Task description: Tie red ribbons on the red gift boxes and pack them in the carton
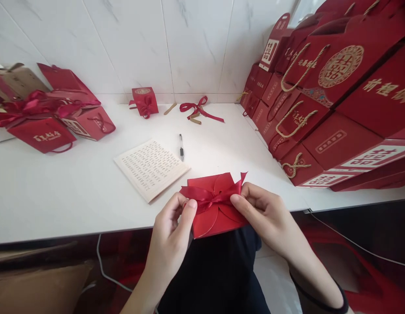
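A red gift box [207, 225] with overlapping curved flaps rests at the table's front edge, partly over it. Across its top, a red satin ribbon [212, 198] is tied in a bow. My left hand [174, 222] pinches the bow's left loop between thumb and fingers. On the other side, my right hand [261, 207] pinches the right loop, one pointed ribbon tail sticking up beside its fingers. Behind the box lies a notebook [151, 170] covered in handwriting, with a pen [181, 147] beyond its right corner.
Stacked red gift boxes [333, 126] with gold cord handles fill the right side. More red boxes [42, 133] with ribbons stand at the left. By the tiled wall are a small red box [145, 101] and a loose ribbon [202, 111]. A cardboard box [39, 283] sits below the table.
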A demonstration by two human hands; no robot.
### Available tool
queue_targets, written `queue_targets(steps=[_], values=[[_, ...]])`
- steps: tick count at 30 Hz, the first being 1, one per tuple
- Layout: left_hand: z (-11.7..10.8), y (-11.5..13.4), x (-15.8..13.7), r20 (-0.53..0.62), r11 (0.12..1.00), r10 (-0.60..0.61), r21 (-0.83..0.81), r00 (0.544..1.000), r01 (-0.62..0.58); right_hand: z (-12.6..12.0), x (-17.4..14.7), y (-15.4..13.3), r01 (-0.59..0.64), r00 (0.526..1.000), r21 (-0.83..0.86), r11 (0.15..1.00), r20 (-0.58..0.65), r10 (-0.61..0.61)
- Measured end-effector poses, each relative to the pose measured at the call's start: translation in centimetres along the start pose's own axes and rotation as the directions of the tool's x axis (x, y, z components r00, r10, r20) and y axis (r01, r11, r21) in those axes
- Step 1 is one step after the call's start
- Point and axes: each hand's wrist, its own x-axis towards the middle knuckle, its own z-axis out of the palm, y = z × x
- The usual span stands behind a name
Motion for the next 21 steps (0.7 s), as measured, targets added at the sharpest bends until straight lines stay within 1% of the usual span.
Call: queue_targets(steps=[3,5,8,14,17,21], values=[[0.0,-0.6,0.1,0.029,0.994,0.012,-0.107,1.0,-0.009,-0.3,0.1,0.3,-0.022,0.997,0.191,0.981,0.071,0.009],[0.0,-0.9,0.3,0.055,0.986,0.014,-0.169,0.998,-0.004,-0.4,0.2,0.7,-0.051,0.994,0.303,0.951,0.104,0.02],[0.0,-1.2,0.5,0.072,0.976,0.035,-0.217,0.997,-0.018,-0.6,0.3,1.5,-0.09,0.99,0.428,0.899,0.137,0.034],[0.0,-1.2,0.5,0.097,0.967,0.033,-0.255,0.995,-0.007,-0.9,0.1,2.8,-0.121,0.986,0.529,0.84,0.16,0.042],[0.0,-1.1,0.6,0.111,0.966,0.039,-0.26,0.993,-0.009,-1.0,0.1,3.3,-0.117,0.988,0.571,0.812,0.149,0.038],[0.0,-1.1,0.7,0.137,0.955,0.028,-0.298,0.99,0.015,-0.9,0.4,3.4,-0.129,0.99,0.606,0.785,0.128,0.064]])
